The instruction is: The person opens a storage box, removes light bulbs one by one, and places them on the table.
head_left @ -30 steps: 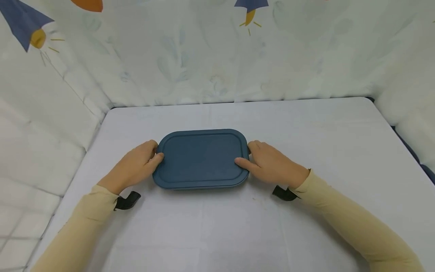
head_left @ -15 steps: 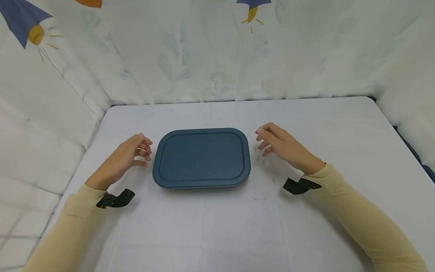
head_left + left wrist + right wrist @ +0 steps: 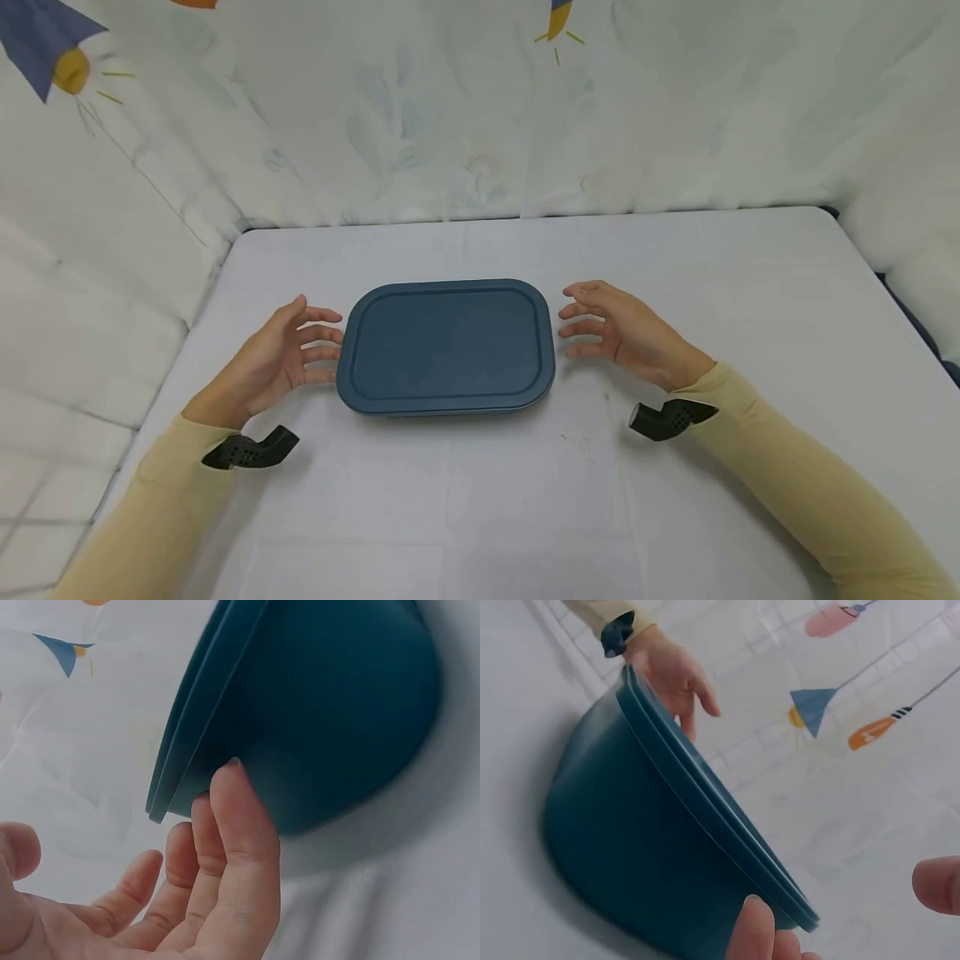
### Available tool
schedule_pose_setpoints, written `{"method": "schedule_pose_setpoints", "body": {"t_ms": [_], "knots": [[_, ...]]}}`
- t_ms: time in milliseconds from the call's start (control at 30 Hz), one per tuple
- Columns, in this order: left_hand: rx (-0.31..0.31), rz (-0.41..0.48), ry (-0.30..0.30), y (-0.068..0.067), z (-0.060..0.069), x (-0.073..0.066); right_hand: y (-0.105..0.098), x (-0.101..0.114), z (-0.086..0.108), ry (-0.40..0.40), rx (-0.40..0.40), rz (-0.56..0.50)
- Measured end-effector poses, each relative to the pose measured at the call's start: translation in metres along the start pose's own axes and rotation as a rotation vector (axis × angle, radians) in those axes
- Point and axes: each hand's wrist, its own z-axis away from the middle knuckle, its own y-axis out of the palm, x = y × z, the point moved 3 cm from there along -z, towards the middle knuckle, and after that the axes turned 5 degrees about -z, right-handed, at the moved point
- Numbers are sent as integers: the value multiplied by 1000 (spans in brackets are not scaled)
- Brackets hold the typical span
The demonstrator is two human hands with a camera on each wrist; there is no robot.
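Observation:
A dark blue-teal rectangular container with rounded corners [image 3: 447,347] stands on the white table, its lid [image 3: 697,776] seated on top. Left of it, my left hand [image 3: 273,358] has its fingers spread and loosely bent, the tips close to the side wall. In the left wrist view those fingertips [image 3: 244,810] overlap the wall [image 3: 322,727] below the rim; whether they touch it I cannot tell. To the right of the container, my right hand [image 3: 626,332] is likewise relaxed, fingers pointing at the wall with a small gap in the head view. Neither hand holds anything.
The white-covered table [image 3: 450,500] stretches around the container on all sides. Behind it hangs a pale printed curtain [image 3: 450,125], with another white curtain at the left. A black strap piece [image 3: 251,450] sits at the left wrist, a similar one [image 3: 671,419] at the right.
One second ago both hands gripped the container's ends with thumbs on the lid. They have since let go and drawn apart, and their fingers have now spread. The container stays in place.

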Motion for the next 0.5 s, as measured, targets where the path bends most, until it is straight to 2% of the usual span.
{"method": "schedule_pose_setpoints", "body": {"t_ms": [133, 300, 500], "knots": [[39, 75, -7, 0, 1, 2, 5, -5, 1, 6, 35, -35], [117, 168, -6, 2, 3, 3, 10, -9, 2, 9, 67, -68], [183, 205, 2, 3, 3, 4, 12, -11, 4, 11, 94, -72]]}}
